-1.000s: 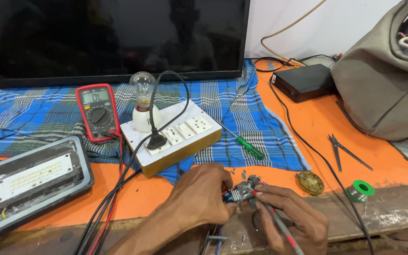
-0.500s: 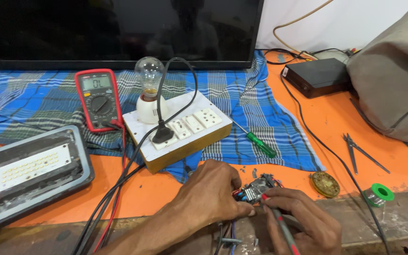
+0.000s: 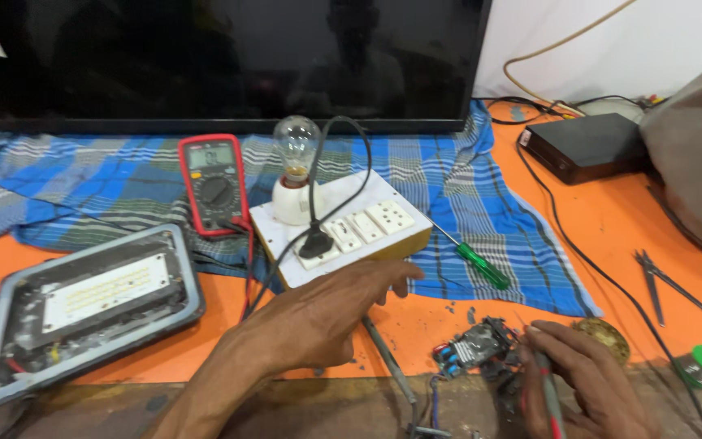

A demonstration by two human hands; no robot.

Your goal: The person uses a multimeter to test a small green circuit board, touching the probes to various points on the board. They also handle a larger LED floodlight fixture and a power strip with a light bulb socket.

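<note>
The right hand (image 3: 582, 378), fingers closed around a thin red-handled tool (image 3: 548, 394), touches a small circuit board (image 3: 474, 349) lying near right on the tabletop (image 3: 611, 219), long axis left-right. The left hand (image 3: 322, 313) hovers, fingers apart, pointing far-right.

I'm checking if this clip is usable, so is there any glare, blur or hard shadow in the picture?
In the head view, the dark screen mirrors a dim figure but shows no harsh glare; light is even, shadows soft. The left hand looks slightly smeared at the fingertips; the right hand and the small circuit board are reasonably sharp. The clear bulb carries small highlights.
</note>
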